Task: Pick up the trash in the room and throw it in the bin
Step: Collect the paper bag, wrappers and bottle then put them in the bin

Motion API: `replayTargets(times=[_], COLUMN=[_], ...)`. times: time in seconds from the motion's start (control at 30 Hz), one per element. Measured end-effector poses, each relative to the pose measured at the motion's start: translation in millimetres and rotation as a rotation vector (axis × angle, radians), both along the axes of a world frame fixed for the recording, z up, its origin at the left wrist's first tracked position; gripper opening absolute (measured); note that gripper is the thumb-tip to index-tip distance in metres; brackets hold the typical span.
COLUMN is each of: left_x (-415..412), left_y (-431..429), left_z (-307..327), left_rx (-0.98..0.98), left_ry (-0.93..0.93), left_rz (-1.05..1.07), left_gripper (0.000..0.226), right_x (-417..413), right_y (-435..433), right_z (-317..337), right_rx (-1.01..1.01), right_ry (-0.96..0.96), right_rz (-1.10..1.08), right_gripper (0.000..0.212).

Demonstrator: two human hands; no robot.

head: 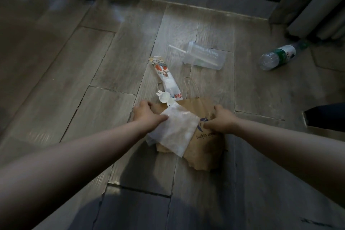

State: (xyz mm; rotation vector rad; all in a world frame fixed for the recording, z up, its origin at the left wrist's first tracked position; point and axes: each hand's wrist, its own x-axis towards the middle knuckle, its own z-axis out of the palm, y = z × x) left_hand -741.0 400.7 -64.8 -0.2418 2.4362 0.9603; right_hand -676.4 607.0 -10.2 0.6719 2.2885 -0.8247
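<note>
Brown kraft, printed with a blue logo: the paper bag (205, 147) lies flat on the wood-plank floor (112, 61), just below frame centre. The left hand (147, 115) curls its fingers over the bag's top-left edge, its thumb pinning a white crinkled sheet (177, 132) against it. The right hand (221, 120) grips the bag's right side, fingers curled into the paper. At 12 o'clock from the bag, touching its top edge, sits a white plastic spoon (165, 97) beside a printed snack wrapper (166, 76). Farther off at 12 lies a clear cup (205, 55) on its side with a straw (176, 48). A green-labelled bottle (278, 57) lies well apart at 2 o'clock, near a curtain (317, 2).
</note>
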Motion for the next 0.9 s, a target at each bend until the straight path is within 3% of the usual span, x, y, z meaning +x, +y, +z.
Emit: replayTargets(times=[0.1, 0.27, 0.47, 0.63, 0.73, 0.9], left_x=[4.2, 9.1, -5.3, 1.5, 10.3, 22.6], left_y=[-3.5, -26.8, -76.6, -112.2, -125.1, -138.3], left_z=[4.6, 19.9, 47.4, 51.9, 41.9, 29.6], left_rx=[0.027, 0.0, 0.016, 0.06, 0.076, 0.067], left_ry=[-0.06, -0.178, -0.198, -0.159, -0.181, -0.201], left_rz=[0.02, -0.138, -0.208, -0.249, -0.247, -0.307], left_gripper=[0.09, 0.092, 0.086, 0.055, 0.049, 0.051], right_x=[0.8, 2.2, -15.1, -31.8, -40.7, -52.6], right_y=[-6.5, -17.2, -13.1, -30.2, -60.1, -104.7], right_z=[-0.3, -9.4, -4.9, 2.0, 2.3, -1.7], right_rx=[-0.057, -0.162, -0.114, -0.056, 0.017, -0.107], right_ry=[0.003, -0.165, -0.136, 0.003, 0.103, 0.14], right_rz=[-0.071, -0.017, 0.047, 0.135, 0.182, 0.163], right_gripper=[0.049, 0.019, 0.041, 0.061, 0.069, 0.049])
